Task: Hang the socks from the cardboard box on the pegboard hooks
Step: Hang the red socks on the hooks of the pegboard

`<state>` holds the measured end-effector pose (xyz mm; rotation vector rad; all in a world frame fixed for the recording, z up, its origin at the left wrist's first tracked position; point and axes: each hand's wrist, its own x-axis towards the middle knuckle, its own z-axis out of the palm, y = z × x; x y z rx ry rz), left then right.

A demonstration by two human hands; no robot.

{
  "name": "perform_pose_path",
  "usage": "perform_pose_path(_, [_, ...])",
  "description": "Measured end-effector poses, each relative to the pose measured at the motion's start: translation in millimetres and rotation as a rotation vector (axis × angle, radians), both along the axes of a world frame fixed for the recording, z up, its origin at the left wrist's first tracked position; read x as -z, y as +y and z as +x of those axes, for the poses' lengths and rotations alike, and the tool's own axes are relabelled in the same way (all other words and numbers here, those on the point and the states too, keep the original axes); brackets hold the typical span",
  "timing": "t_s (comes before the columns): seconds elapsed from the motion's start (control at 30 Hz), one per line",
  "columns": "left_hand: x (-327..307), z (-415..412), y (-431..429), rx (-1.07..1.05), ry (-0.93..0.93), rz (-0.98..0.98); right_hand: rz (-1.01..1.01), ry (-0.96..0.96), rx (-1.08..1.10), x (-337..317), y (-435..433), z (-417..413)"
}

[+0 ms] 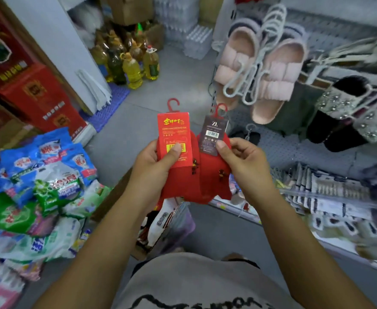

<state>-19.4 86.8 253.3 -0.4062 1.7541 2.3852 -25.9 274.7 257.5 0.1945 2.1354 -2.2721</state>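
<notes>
My left hand grips a pair of red socks with a red card label and a red plastic hook on top, thumb pressed on the barcode. My right hand pinches a second pair of red socks by its dark card label, also topped by a red hook. Both pairs are held up side by side, touching, at chest height. Below them stands the cardboard box holding more packaged goods. The grey pegboard stands to the right.
Pink slippers and black beaded slippers hang on the pegboard. Packaged socks fill a lower shelf at right. Detergent bags pile at left, red cartons behind them, oil bottles at the back.
</notes>
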Motion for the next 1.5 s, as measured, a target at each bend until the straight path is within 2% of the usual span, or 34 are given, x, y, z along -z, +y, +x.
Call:
perform_pose_path(0.1, [-11,-6,39,0.03,0.016,-0.013,0.055,0.069,0.173,-11,37,8])
perform_pose_path(0.17, [-17,-6,71,0.075,0.053,-0.021,0.069,0.095,0.202,-17,57,15])
perform_pose_path(0.3, [-27,6,142,0.193,0.101,-0.05,0.133,0.149,0.175,-25,95,36])
perform_pose_path(0.5, [-40,21,221,0.315,0.025,0.06,0.047,0.022,0.179,-38,187,62])
perform_pose_path(0.63, [-46,32,269,0.349,0.027,0.126,0.104,0.031,0.167,-42,236,68])
perform_pose_path(0.7, [-47,35,288,0.351,0.038,0.13,0.078,0.004,0.1,-47,255,71])
perform_pose_path(0.8, [-50,37,310,0.306,0.057,0.149,0.028,0.036,0.127,-56,283,74])
perform_pose_path(0.9, [-57,36,323,0.217,0.078,0.185,0.0,0.087,0.147,-65,304,69])
perform_pose_path(1.03, [-77,30,325,0.108,0.092,0.233,-0.044,0.137,0.064,-84,313,53])
perform_pose_path(1.27, [-132,8,295,0.037,0.075,0.253,-0.082,0.214,-0.103,-128,282,6])
perform_pose_path(1.5, [-165,-45,262,-0.129,0.256,0.302,-0.092,0.286,-0.177,-170,243,-51])
